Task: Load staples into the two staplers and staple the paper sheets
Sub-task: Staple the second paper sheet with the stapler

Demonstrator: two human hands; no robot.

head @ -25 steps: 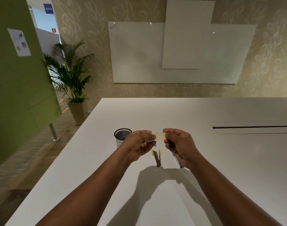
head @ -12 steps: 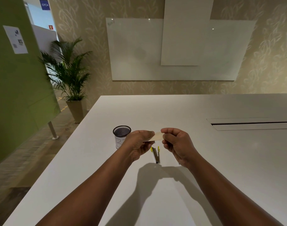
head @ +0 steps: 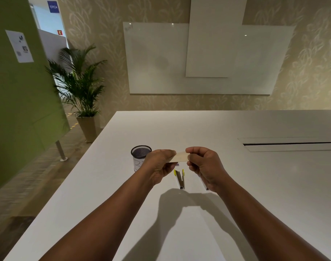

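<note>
Both hands hold a small beige staple box point(head: 180, 157) above the white table point(head: 273, 185). My left hand point(head: 159, 166) grips its left end and my right hand point(head: 206, 166) pinches its right end. Below the box, an opened stapler with yellow tips point(head: 179, 178) lies on the table. A second stapler point(head: 205, 185) lies to its right, mostly hidden under my right hand. White paper sheets point(head: 189, 232) lie near the front edge between my forearms, in my shadow.
A black mesh cup point(head: 141, 156) with a white label stands just left of my left hand. A cable slot point(head: 290, 144) is set in the table at the right. A potted palm point(head: 80, 91) and a green partition point(head: 16, 91) stand beyond the table's left edge.
The hands keep holding the box in nearly the same pose. The view shifted slightly; the second stapler shows a bit less under my right hand than a second ago.
</note>
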